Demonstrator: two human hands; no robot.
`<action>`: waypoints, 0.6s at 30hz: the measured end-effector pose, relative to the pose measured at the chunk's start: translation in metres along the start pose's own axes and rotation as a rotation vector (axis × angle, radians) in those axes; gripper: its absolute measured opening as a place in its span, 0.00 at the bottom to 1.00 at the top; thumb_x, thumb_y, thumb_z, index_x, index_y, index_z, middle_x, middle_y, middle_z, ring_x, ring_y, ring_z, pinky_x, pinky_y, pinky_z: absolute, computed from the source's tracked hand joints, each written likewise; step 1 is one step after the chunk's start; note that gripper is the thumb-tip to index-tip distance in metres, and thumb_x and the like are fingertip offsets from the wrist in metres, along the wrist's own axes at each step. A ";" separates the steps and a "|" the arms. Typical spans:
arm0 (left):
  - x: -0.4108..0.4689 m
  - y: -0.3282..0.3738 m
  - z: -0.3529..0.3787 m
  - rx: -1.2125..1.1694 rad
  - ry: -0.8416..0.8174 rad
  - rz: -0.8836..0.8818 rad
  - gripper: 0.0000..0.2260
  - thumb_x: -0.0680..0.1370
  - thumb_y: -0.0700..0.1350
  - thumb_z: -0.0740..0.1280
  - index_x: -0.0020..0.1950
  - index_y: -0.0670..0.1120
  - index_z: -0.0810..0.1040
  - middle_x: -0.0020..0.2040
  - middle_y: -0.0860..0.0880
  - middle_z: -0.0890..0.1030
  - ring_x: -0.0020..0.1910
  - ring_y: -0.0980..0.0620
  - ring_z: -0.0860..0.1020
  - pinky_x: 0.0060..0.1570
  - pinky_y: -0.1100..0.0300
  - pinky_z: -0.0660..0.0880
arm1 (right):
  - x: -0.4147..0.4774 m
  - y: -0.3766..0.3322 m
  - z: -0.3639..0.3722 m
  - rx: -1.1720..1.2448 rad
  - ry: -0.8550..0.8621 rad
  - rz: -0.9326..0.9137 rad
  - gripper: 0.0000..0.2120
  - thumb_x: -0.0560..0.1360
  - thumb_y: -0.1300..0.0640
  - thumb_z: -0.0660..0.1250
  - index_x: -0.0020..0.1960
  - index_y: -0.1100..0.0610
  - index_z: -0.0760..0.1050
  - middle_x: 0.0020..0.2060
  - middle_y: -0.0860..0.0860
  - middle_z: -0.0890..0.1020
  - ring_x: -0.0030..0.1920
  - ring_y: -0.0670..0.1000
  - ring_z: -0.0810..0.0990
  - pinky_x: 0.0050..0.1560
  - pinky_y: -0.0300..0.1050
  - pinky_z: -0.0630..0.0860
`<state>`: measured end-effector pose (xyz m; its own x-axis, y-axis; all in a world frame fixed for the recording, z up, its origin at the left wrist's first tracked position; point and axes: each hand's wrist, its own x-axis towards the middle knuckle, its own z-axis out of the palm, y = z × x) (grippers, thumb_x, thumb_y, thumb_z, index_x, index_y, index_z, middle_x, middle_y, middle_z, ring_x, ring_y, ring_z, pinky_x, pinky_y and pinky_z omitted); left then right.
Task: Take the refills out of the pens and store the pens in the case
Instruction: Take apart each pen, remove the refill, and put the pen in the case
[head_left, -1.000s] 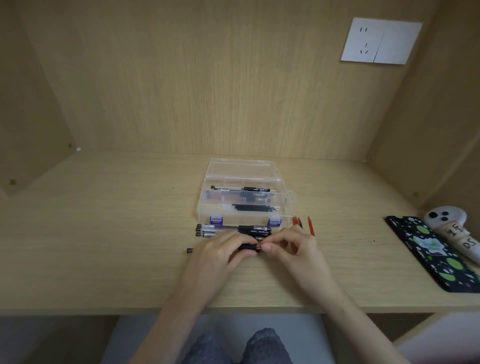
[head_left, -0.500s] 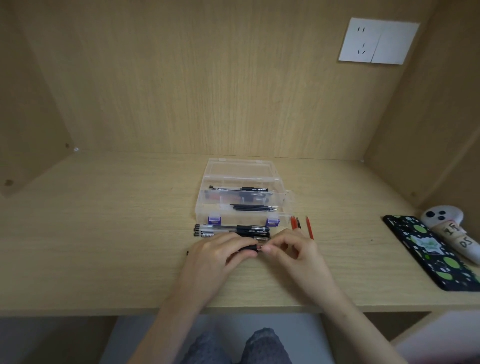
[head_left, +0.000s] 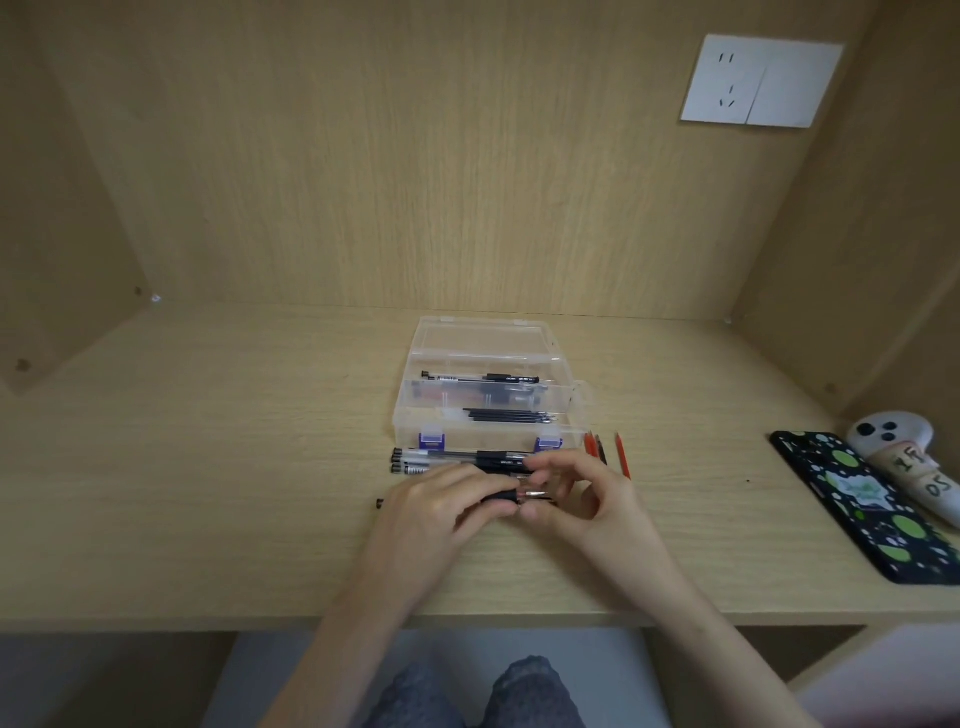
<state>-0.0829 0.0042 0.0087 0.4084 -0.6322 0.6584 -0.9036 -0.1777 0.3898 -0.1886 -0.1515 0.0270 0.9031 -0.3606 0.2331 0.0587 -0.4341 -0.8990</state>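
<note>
My left hand (head_left: 441, 512) grips the black barrel of a pen (head_left: 501, 496) lying crosswise on the desk, its far end poking out at the left. My right hand (head_left: 582, 493) pinches the pen's metal tip end. Several more pens (head_left: 452, 460) lie in a row just behind my hands. The clear plastic case (head_left: 485, 343) stands open behind them, with a black pen (head_left: 480, 378) in the back tray and black refills (head_left: 511, 415) in the front one. Red refills (head_left: 605, 449) lie to the right of the case.
A dark phone with green spots (head_left: 872, 506) and a white controller (head_left: 904, 460) lie at the desk's right end. Wooden walls close in the back and both sides. A white socket plate (head_left: 761, 80) sits on the back wall. The desk's front edge (head_left: 208, 621) runs below my wrists.
My right fingers have shifted slightly on the pen's tip, which now shows a little more between the hands. The pen stays in the same place.
</note>
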 end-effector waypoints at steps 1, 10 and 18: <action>0.000 0.000 0.000 -0.002 -0.001 -0.002 0.13 0.76 0.55 0.62 0.52 0.51 0.82 0.44 0.57 0.82 0.42 0.60 0.79 0.42 0.63 0.74 | 0.000 0.001 0.000 0.012 -0.002 0.015 0.13 0.68 0.55 0.75 0.51 0.47 0.79 0.43 0.47 0.81 0.42 0.40 0.75 0.45 0.29 0.68; 0.000 0.000 0.000 0.013 -0.015 -0.019 0.14 0.76 0.57 0.62 0.52 0.52 0.82 0.44 0.58 0.82 0.42 0.60 0.78 0.41 0.64 0.73 | 0.000 0.002 -0.001 0.027 -0.006 0.026 0.11 0.69 0.57 0.73 0.51 0.49 0.79 0.42 0.48 0.81 0.39 0.39 0.73 0.44 0.28 0.68; 0.001 0.001 0.000 0.009 -0.013 -0.009 0.13 0.76 0.56 0.63 0.51 0.52 0.83 0.44 0.58 0.82 0.41 0.61 0.78 0.41 0.64 0.74 | 0.001 0.002 0.000 0.010 -0.004 0.019 0.09 0.70 0.59 0.73 0.49 0.50 0.80 0.41 0.48 0.82 0.40 0.42 0.74 0.43 0.29 0.68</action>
<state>-0.0833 0.0034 0.0096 0.4148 -0.6401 0.6467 -0.9011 -0.1901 0.3898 -0.1876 -0.1527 0.0256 0.9060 -0.3650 0.2143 0.0457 -0.4189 -0.9069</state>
